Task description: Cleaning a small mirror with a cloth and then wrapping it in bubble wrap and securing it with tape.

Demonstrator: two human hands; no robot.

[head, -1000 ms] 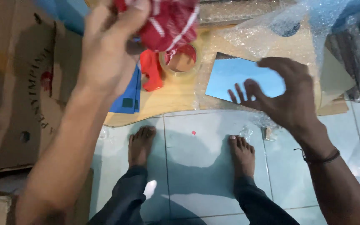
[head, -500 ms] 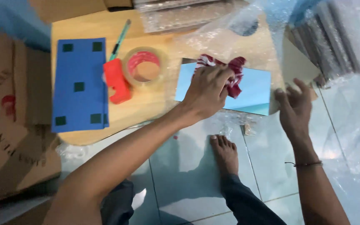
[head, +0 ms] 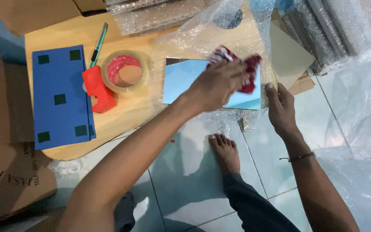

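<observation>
My left hand [head: 220,83] presses a red and white cloth [head: 249,71] onto a rectangular mirror [head: 183,81] that lies flat on a low wooden board [head: 125,114]. The cloth sits on the mirror's right part. My right hand [head: 282,107] holds the mirror's right edge, thumb up against it. The mirror rests partly on bubble wrap.
A blue panel with dark square pads [head: 61,96] lies at the board's left. Beside it are a red tape dispenser with a clear tape roll [head: 119,77] and a green utility knife [head: 98,45]. Cardboard boxes [head: 5,172] stand left, bubble wrap rolls [head: 331,30] right. My bare foot [head: 225,152] rests on the tiled floor.
My left hand brought the cloth down from near the camera onto the mirror and slid it right. My right hand moved from on top of the mirror to its right edge.
</observation>
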